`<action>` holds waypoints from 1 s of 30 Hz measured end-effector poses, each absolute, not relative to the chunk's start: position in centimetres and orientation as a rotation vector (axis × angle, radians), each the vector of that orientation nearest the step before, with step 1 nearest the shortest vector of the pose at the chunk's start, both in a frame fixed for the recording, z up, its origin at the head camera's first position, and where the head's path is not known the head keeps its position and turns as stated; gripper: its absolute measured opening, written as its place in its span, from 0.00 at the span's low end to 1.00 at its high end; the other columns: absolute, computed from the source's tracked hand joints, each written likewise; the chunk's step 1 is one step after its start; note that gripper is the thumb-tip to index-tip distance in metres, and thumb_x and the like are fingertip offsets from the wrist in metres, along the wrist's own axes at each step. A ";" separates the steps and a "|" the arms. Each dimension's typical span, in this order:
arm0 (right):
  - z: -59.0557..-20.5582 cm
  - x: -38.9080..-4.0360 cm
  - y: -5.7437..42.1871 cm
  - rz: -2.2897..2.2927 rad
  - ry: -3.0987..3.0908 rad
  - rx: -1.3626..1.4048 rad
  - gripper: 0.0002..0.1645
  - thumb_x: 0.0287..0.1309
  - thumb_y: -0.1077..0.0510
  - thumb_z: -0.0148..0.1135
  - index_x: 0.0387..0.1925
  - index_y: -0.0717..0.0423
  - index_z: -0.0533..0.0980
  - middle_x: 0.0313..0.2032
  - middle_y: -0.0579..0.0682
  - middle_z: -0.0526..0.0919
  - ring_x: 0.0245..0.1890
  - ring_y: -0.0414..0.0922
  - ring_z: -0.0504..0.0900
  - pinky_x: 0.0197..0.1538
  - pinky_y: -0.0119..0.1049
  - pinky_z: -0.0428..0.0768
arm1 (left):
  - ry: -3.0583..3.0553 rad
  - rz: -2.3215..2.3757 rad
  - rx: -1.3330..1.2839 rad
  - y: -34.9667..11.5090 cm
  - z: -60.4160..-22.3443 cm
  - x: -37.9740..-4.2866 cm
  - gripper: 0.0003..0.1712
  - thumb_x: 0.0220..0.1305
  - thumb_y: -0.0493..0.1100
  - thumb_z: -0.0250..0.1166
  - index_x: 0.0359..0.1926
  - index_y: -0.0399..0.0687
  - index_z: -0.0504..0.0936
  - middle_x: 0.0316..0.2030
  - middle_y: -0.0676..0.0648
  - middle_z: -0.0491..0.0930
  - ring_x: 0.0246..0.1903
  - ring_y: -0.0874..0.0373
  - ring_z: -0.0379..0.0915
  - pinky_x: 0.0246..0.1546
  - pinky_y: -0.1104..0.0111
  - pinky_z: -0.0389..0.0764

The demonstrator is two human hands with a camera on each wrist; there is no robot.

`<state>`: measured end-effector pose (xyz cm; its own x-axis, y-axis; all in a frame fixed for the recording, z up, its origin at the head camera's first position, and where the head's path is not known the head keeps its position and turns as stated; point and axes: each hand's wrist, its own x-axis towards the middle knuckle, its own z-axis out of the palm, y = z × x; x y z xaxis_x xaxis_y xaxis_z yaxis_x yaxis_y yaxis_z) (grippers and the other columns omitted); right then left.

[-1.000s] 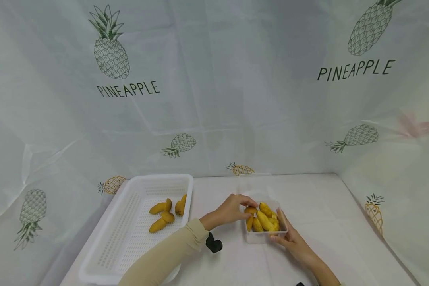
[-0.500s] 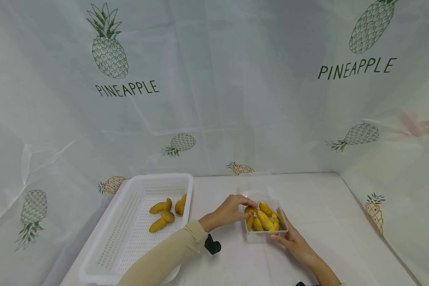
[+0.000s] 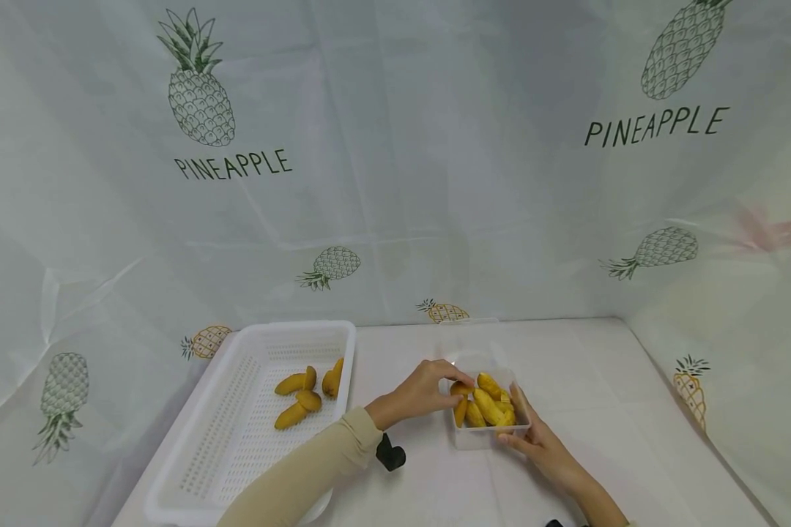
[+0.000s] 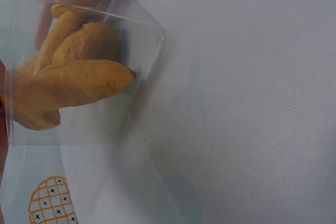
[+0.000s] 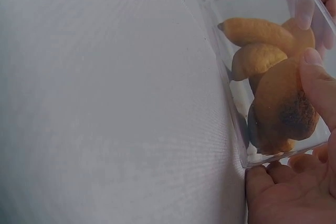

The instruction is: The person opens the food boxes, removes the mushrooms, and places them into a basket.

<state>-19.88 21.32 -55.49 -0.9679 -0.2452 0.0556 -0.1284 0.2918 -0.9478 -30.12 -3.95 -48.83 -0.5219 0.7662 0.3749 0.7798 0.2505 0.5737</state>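
A clear plastic box (image 3: 474, 439) stands on the table, filled with several yellow-brown mushrooms (image 3: 486, 405). My left hand (image 3: 425, 393) reaches over the box's left side, thumb and fingers pinching a mushroom (image 3: 460, 389) at that corner. On the right, my right hand (image 3: 543, 448) grips the box, its thumb on the near side and its fingers along the right wall. Through the clear wall, the left wrist view shows an elongated mushroom (image 4: 79, 83) lying sideways. A dark patch marks one mushroom (image 5: 281, 100) in the right wrist view, near the right thumb.
To the left lies a white perforated basket (image 3: 220, 446) with several mushrooms (image 3: 293, 416) at its right side. The box's transparent lid (image 3: 469, 340) stands raised behind it. A pineapple-print sheet (image 3: 395, 183) walls in the back and sides of the table (image 3: 587, 395).
Both hands, the box and the mushrooms stay almost in place. The head view shifts very slightly; only tiny motion shows at the left hand.
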 end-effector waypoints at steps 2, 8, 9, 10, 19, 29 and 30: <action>-55.5 -19.9 21.3 -1.772 2.442 -0.351 0.57 0.67 0.55 0.64 0.80 0.46 0.35 0.77 0.61 0.36 0.75 0.66 0.36 0.67 0.62 0.45 | -2.464 -1.127 -1.541 -4.0 -48.7 -30.1 0.17 0.58 0.29 0.70 0.49 0.41 0.86 0.45 0.51 0.86 0.45 0.67 0.78 0.50 0.68 0.81; -55.3 -19.9 21.3 -1.762 2.445 -0.338 0.57 0.66 0.54 0.64 0.80 0.47 0.35 0.78 0.60 0.36 0.75 0.65 0.35 0.67 0.61 0.43 | -2.507 -0.998 -1.567 -3.8 -48.2 -30.2 0.19 0.60 0.32 0.71 0.53 0.41 0.85 0.48 0.50 0.85 0.46 0.65 0.78 0.50 0.76 0.77; -55.3 -19.9 21.3 -1.761 2.444 -0.336 0.57 0.66 0.54 0.64 0.80 0.48 0.35 0.78 0.59 0.36 0.75 0.64 0.35 0.67 0.61 0.43 | -2.528 -0.982 -1.566 -3.7 -48.1 -30.3 0.20 0.60 0.33 0.71 0.54 0.40 0.85 0.49 0.49 0.85 0.46 0.65 0.78 0.49 0.77 0.77; -55.3 -19.9 21.3 -1.762 2.443 -0.334 0.58 0.66 0.54 0.64 0.80 0.48 0.35 0.78 0.59 0.36 0.75 0.64 0.35 0.67 0.61 0.43 | -2.550 -0.957 -1.561 -3.7 -48.0 -30.3 0.21 0.60 0.34 0.71 0.55 0.40 0.84 0.49 0.49 0.85 0.47 0.65 0.78 0.49 0.79 0.76; -55.3 -20.0 21.4 -1.772 2.423 -0.347 0.57 0.67 0.55 0.63 0.80 0.48 0.33 0.78 0.60 0.34 0.75 0.64 0.33 0.67 0.64 0.42 | -2.618 -0.945 -1.563 -3.4 -47.6 -30.6 0.19 0.60 0.36 0.73 0.53 0.39 0.85 0.48 0.50 0.85 0.46 0.70 0.78 0.48 0.79 0.77; -55.4 -19.9 21.3 -1.800 2.394 -0.368 0.56 0.68 0.55 0.62 0.80 0.45 0.33 0.77 0.61 0.33 0.75 0.65 0.31 0.68 0.69 0.39 | -2.610 -0.919 -1.544 -3.5 -47.5 -30.3 0.16 0.60 0.35 0.72 0.51 0.41 0.87 0.47 0.52 0.85 0.47 0.69 0.78 0.49 0.79 0.76; -55.5 -19.9 21.4 -1.802 2.395 -0.368 0.56 0.68 0.55 0.62 0.80 0.44 0.33 0.77 0.61 0.33 0.75 0.65 0.30 0.68 0.69 0.39 | -2.604 -0.921 -1.542 -3.5 -47.5 -30.2 0.16 0.60 0.35 0.72 0.50 0.42 0.87 0.47 0.52 0.86 0.47 0.69 0.78 0.49 0.79 0.77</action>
<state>-19.94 21.35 -55.46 -0.9630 -0.2652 0.0482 -0.1198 0.2608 -0.9579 -30.19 -3.49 -47.53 -0.5247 0.8086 0.2662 0.7962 0.3555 0.4897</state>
